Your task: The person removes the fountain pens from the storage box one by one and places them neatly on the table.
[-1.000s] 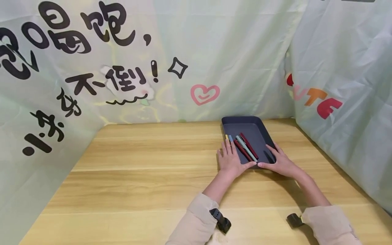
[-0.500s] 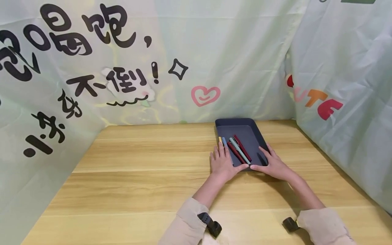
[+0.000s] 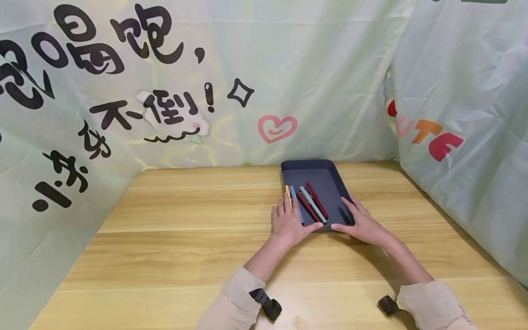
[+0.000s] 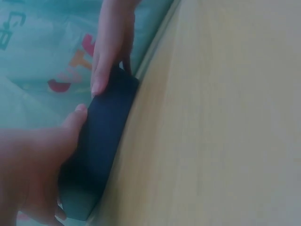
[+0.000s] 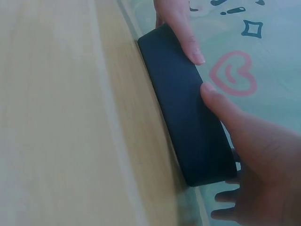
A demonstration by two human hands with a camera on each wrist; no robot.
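Note:
A dark blue-grey rectangular tray [image 3: 326,176] stands on the table toward the back. My left hand [image 3: 288,225] holds its near left corner, fingers along the left side and thumb on the near rim. At the near right corner my right hand [image 3: 365,225] grips likewise, the thumbs almost meeting. Inside lie a red pen [image 3: 316,200], a pale green pen [image 3: 312,205] and a dark red pen [image 3: 307,206], slanted side by side. By the left wall are a blue pen [image 3: 294,195] and a yellow one [image 3: 287,189], partly hidden by my left fingers. Both wrist views show the tray's near wall [image 4: 103,127].
The wooden table [image 3: 185,238] runs up to a printed cloth backdrop [image 3: 330,82] behind the tray. Another cloth side [image 3: 466,183] closes off the right. A wide stretch of table lies left of the tray.
Both hands have moved left with the tray, which has slid across the table with the pens inside. The grip at the two near corners looks the same.

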